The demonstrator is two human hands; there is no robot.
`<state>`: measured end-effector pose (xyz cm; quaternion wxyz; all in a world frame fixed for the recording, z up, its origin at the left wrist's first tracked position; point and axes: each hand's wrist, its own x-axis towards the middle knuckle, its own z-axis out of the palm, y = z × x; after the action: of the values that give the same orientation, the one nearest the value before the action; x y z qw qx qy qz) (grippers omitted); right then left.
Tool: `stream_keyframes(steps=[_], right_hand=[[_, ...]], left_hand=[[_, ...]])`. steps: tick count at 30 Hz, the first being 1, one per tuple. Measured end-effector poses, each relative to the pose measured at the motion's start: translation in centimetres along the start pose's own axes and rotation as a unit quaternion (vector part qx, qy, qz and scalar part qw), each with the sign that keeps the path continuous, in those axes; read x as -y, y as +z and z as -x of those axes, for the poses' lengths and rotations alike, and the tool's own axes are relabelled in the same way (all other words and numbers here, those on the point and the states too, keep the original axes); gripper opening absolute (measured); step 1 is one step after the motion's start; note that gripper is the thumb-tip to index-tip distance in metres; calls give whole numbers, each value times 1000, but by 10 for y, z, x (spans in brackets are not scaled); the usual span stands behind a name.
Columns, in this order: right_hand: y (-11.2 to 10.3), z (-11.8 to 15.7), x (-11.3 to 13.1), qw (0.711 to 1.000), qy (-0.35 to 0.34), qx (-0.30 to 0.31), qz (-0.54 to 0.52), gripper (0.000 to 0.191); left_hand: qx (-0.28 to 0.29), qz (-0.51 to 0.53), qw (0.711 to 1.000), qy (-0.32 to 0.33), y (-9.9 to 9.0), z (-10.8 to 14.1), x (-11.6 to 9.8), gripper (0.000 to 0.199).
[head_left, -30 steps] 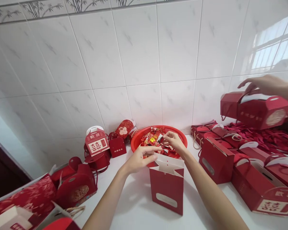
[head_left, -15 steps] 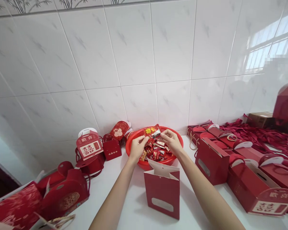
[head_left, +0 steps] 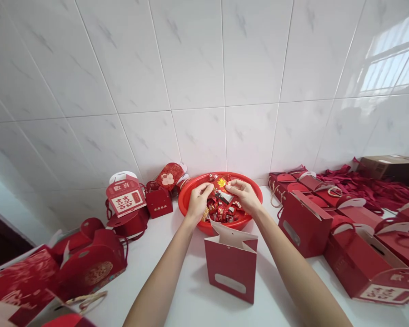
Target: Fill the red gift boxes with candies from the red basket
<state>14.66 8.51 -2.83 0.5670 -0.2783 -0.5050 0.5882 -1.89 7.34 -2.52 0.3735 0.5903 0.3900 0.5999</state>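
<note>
Over the red plastic basket (head_left: 255, 213), a small red wrapped packet (head_left: 221, 184) with a gold print is held up between both hands. My left hand (head_left: 198, 200) is closed in a pinch at its left edge, and my right hand (head_left: 244, 196) pinches its right side. Several red-wrapped sweets (head_left: 225, 211) lie in the basket below. In front of the basket stands an upright red paper gift box (head_left: 231, 268) with its top open and a pale oval window low on its front. Its inside bottom is hidden.
Red gift boxes (head_left: 127, 200) stand at the left, with more (head_left: 92, 259) nearer. At the right, a closed-looking red box (head_left: 305, 225) stands beside several handled boxes (head_left: 371, 263). Dark red ribbons (head_left: 347, 181) and a cardboard carton (head_left: 388, 165) lie behind. A tiled wall (head_left: 197, 81) backs the table.
The packet has turned more upright between my hands, its gold print shifting right. My head view has tilted down slightly. The standing gift box has stayed in place.
</note>
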Motion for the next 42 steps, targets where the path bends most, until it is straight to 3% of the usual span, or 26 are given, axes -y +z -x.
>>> stream_keyframes(steps=[10,13,16,20,26,31,37,41,42], right_hand=[[6,8,5,996,14,75,35,36],[5,6,3,1000,0,5,10,36],[2,3,2,995,-1,-101,-11,31],[-1,2,2,988,8,-156,-3,24],[2,4,4,985,27,-169,12,23],[4,5,5,984,27,-174,10,24],[3,3,2,981,14,-192,-7,25],[-1,-1,-3,975,3,-221,-23,25],[-2,-2,-3,973,1,-230,-26,25]], left_hand=[[-47,-14,999,-21,-4,0,2,47],[-78,-59,995,-37,-9,-5,5,47],[-87,-147,983,-61,-18,-9,8,32],[-34,-310,945,-102,-26,-11,9,7],[82,-489,858,-133,-17,-8,7,21],[159,-551,806,-149,-10,-6,4,31],[217,-542,801,-137,-9,-6,1,15],[241,-483,834,-112,-9,-8,0,3],[244,-461,847,-101,-9,-9,0,11]])
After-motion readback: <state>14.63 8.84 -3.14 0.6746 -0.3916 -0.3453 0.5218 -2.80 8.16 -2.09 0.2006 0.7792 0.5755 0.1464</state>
